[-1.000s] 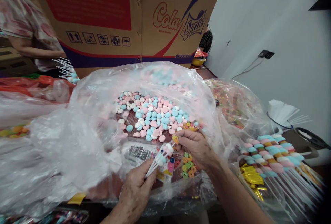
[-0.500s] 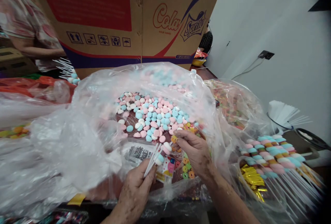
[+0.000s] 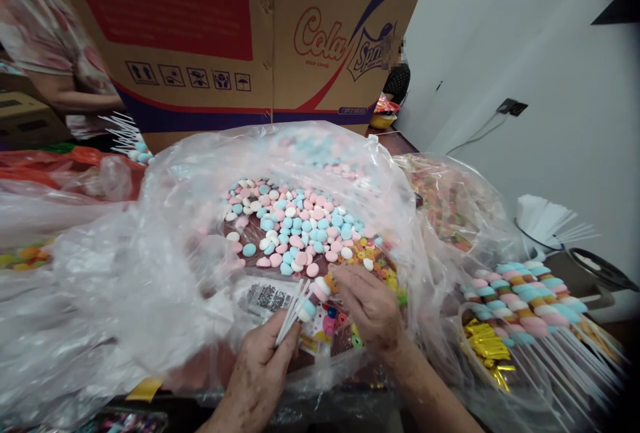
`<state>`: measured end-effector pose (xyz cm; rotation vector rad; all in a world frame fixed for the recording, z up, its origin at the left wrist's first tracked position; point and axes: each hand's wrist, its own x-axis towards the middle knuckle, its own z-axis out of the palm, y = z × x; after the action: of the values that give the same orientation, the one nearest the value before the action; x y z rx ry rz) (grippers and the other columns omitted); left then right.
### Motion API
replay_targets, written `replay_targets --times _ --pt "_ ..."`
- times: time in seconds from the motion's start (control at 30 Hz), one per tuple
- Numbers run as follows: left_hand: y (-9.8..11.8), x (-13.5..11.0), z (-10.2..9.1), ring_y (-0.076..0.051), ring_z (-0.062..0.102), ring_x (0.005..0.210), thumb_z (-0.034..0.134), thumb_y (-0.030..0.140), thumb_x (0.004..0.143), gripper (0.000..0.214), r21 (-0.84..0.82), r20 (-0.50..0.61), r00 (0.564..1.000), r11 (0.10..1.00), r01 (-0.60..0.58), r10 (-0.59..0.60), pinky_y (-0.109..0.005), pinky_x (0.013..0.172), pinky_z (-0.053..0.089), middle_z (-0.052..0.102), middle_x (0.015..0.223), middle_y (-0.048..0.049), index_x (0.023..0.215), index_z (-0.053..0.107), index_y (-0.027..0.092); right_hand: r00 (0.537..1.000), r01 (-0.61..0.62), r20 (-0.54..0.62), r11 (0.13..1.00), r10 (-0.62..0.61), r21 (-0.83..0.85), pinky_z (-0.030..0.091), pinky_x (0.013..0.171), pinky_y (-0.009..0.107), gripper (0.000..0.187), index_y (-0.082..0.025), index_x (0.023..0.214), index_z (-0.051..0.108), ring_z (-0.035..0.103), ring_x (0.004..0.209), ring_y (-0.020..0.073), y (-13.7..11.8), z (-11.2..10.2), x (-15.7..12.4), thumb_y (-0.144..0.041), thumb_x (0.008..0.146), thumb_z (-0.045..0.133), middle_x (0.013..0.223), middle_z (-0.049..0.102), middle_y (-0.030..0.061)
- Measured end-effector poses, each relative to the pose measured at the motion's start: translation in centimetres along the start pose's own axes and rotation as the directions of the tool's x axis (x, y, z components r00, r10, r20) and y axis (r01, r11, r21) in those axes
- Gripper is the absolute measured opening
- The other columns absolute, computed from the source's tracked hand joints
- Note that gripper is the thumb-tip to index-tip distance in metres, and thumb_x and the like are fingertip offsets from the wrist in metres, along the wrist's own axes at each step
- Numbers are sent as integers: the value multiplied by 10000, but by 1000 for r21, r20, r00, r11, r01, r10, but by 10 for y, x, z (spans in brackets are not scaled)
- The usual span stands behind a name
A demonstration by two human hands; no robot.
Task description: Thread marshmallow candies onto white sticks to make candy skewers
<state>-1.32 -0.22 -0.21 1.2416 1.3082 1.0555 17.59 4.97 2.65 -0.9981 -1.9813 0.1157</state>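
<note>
My left hand point(image 3: 261, 371) is closed round a bunch of thin white sticks point(image 3: 290, 309) that point up and right, with white, pink and blue sweets point(image 3: 314, 293) threaded near their tips. My right hand point(image 3: 371, 309) pinches a small orange ring sweet point(image 3: 329, 281) right at the stick tips. Both hands sit over an open clear plastic bag point(image 3: 165, 253) holding a heap of pink, blue and white round sweets point(image 3: 293, 226). Loose coloured ring sweets point(image 3: 373, 256) lie beside my right hand.
Finished candy skewers point(image 3: 520, 296) lie stacked at the right beside gold wrappers point(image 3: 487, 349). A bundle of white sticks point(image 3: 547, 219) stands in a holder further right. A large Cola Sprite cardboard box point(image 3: 240, 39) rises behind the bag. Another person point(image 3: 55, 46) stands at the far left.
My right hand has dropped slightly and come closer to the stick tips with the ring sweet. The left hand with the sticks has shifted a little down and left.
</note>
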Motion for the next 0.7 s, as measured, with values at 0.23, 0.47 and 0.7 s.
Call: replay_targets --times 0.23,0.47,0.7 --pt "-13 2 0 -134 384 521 550 470 876 410 -11 -21 1000 1000 23 -24 -220 488 386 418 542 52 561 488 214 991 80 108 997 -77 -18 540 966 339 447 -129 1314 588 641 1113 216 -13 8 -9 -43 903 432 1200 677 142" --pt "-22 4 -2 -81 319 434 566 511 873 393 -148 -26 993 983 107 -112 -174 400 212 428 510 69 647 558 188 977 -154 125 977 173 -148 545 898 334 271 -170 1181 624 665 1001 203 13 -4 22 -148 971 454 1061 720 89" --pt "-26 6 -2 -43 277 383 621 497 854 374 -296 -34 990 948 121 -137 -149 355 151 452 498 71 669 581 174 847 81 484 846 220 -527 483 883 426 258 -114 1026 678 592 977 289 37 22 41 -24 858 504 1004 682 163"
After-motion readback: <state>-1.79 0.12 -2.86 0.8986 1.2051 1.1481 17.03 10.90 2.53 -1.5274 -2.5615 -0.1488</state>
